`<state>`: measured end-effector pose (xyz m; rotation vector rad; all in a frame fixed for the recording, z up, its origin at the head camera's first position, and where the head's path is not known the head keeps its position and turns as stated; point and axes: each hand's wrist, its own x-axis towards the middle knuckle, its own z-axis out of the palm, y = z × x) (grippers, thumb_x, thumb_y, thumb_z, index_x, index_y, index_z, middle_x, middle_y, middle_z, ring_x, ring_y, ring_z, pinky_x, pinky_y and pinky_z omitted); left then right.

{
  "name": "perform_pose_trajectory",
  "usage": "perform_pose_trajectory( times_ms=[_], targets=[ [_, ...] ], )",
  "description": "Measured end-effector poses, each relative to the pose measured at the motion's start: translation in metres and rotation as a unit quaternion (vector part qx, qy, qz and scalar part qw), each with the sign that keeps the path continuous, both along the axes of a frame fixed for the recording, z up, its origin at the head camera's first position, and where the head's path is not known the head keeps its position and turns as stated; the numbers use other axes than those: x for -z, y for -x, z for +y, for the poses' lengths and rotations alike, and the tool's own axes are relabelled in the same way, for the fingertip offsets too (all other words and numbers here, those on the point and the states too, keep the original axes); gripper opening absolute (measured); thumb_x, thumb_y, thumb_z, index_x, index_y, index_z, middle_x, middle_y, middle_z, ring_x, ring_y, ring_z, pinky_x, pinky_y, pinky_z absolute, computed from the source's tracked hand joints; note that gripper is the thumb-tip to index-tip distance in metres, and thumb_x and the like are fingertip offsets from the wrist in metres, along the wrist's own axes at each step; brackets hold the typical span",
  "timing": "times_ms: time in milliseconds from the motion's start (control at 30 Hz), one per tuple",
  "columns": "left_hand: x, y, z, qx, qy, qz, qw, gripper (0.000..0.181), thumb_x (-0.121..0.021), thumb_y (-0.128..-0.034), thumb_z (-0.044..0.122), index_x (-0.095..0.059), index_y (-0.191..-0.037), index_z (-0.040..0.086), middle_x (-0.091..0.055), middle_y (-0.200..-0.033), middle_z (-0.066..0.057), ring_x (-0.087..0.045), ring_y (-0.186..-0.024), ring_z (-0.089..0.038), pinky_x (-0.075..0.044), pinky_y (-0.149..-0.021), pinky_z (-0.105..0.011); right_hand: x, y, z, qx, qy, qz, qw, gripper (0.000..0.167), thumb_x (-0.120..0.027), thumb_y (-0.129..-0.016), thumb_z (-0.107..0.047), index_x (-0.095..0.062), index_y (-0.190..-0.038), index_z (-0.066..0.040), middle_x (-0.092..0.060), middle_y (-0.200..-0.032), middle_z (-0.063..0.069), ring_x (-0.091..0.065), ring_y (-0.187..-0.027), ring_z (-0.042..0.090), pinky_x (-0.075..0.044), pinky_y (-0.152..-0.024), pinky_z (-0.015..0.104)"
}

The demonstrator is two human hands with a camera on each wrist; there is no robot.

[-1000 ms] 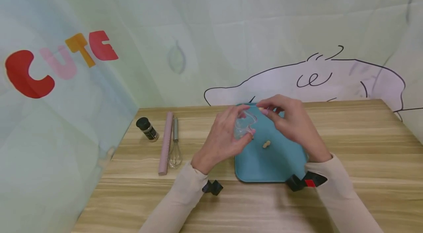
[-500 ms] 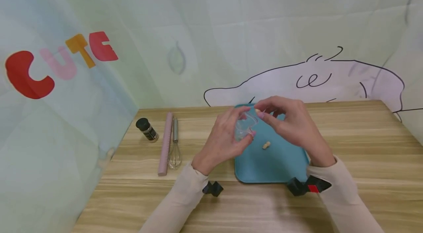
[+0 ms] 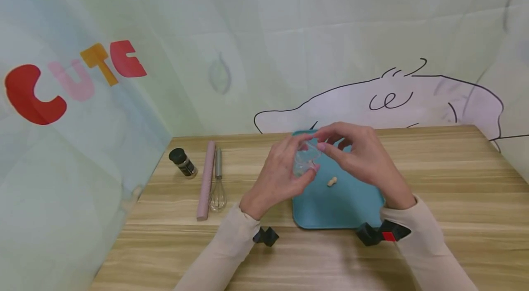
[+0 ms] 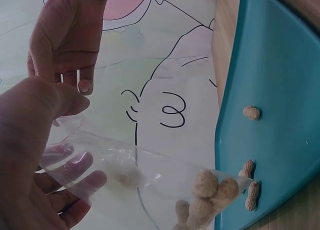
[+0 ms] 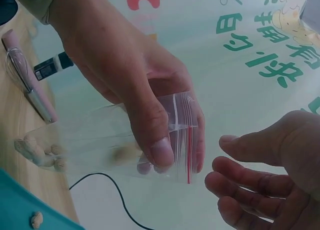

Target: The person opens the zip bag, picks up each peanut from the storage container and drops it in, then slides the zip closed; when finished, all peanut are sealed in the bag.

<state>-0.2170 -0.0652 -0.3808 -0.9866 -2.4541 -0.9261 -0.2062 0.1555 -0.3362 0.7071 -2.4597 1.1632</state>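
A clear zip-lock bag (image 5: 100, 135) hangs from my left hand (image 3: 278, 174), whose thumb and fingers grip it just below its red-striped mouth. Several unshelled peanuts (image 4: 207, 195) have gathered in the bag's bottom corner. Higher inside the bag is a blurred peanut (image 5: 125, 154). Close to the mouth of the bag is my right hand (image 3: 357, 153); its fingers (image 5: 245, 180) are loosely bent and hold nothing in the right wrist view. Below both hands lies a blue tray (image 3: 343, 210) with a peanut (image 3: 332, 181) on it. The left wrist view shows more peanuts (image 4: 252, 195) at the tray.
To the left on the wooden table (image 3: 157, 254) are a black-capped seasoning jar (image 3: 183, 163), a pink rolling pin (image 3: 205, 181) and a whisk (image 3: 218, 185). A printed cloth (image 3: 231, 43) hangs behind the table. A dark cable (image 5: 112, 187) shows in the right wrist view.
My right hand has moved left to the bag's mouth, and the peanut it pinched has left its fingers. My left hand keeps its grip on the zip-lock bag.
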Motion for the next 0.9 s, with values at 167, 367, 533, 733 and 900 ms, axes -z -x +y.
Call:
perform_pose_trajectory(
  times_ms=[167, 367, 533, 733, 900],
  targets=[
    [0.002, 0.000, 0.000, -0.001, -0.003, -0.001, 1.0000, 0.061, -0.076, -0.0940, 0.025, -0.053, -0.148, 0.009, -0.068, -0.120, -0.007, -0.067, -0.113, -0.027, -0.049, -0.109, -0.055, 0.001, 0.001, 0.001, -0.001, -0.002, 0.004, 1.0000, 0.020, -0.079, -0.097, -0.012, -0.080, -0.117, -0.013, -0.082, -0.105, -0.001, -0.073, -0.090, 0.012, -0.060, -0.076, 0.025],
    [0.002, 0.000, 0.000, -0.002, -0.003, -0.001, 1.0000, 0.062, -0.076, -0.0935, 0.026, -0.054, -0.148, 0.009, -0.069, -0.120, -0.009, -0.066, -0.113, -0.025, -0.049, -0.108, -0.054, 0.002, 0.003, 0.003, -0.001, 0.003, 0.007, 1.0000, 0.020, -0.079, -0.097, -0.012, -0.080, -0.116, -0.014, -0.082, -0.107, 0.001, -0.073, -0.090, 0.011, -0.060, -0.076, 0.024],
    [0.002, -0.001, 0.000, -0.008, 0.001, -0.004, 1.0000, 0.062, -0.077, -0.0936, 0.026, -0.053, -0.149, 0.011, -0.069, -0.120, -0.008, -0.066, -0.113, -0.021, -0.049, -0.109, -0.052, 0.001, 0.004, 0.005, -0.001, 0.006, 0.006, 1.0000, 0.019, -0.079, -0.097, -0.013, -0.081, -0.116, -0.014, -0.082, -0.107, -0.001, -0.072, -0.090, 0.011, -0.059, -0.076, 0.023],
    [0.001, 0.000, 0.000, -0.013, 0.006, -0.008, 0.9999, 0.062, -0.077, -0.0940, 0.026, -0.053, -0.149, 0.012, -0.068, -0.120, -0.005, -0.066, -0.113, -0.021, -0.050, -0.108, -0.051, 0.002, 0.007, 0.009, 0.006, -0.008, -0.028, 0.9996, 0.020, -0.078, -0.098, -0.012, -0.080, -0.118, -0.015, -0.082, -0.109, 0.002, -0.074, -0.092, 0.017, -0.059, -0.079, 0.027],
    [0.000, 0.000, 0.001, -0.017, 0.003, -0.013, 0.9998, 0.061, -0.077, -0.0941, 0.026, -0.054, -0.149, 0.011, -0.069, -0.120, -0.006, -0.066, -0.112, -0.021, -0.049, -0.108, -0.052, 0.011, 0.015, 0.012, -0.001, -0.051, -0.094, 0.9942, 0.028, -0.074, -0.100, -0.013, -0.075, -0.127, -0.012, -0.078, -0.117, 0.012, -0.074, -0.099, 0.023, -0.060, -0.087, 0.041]
  ],
)
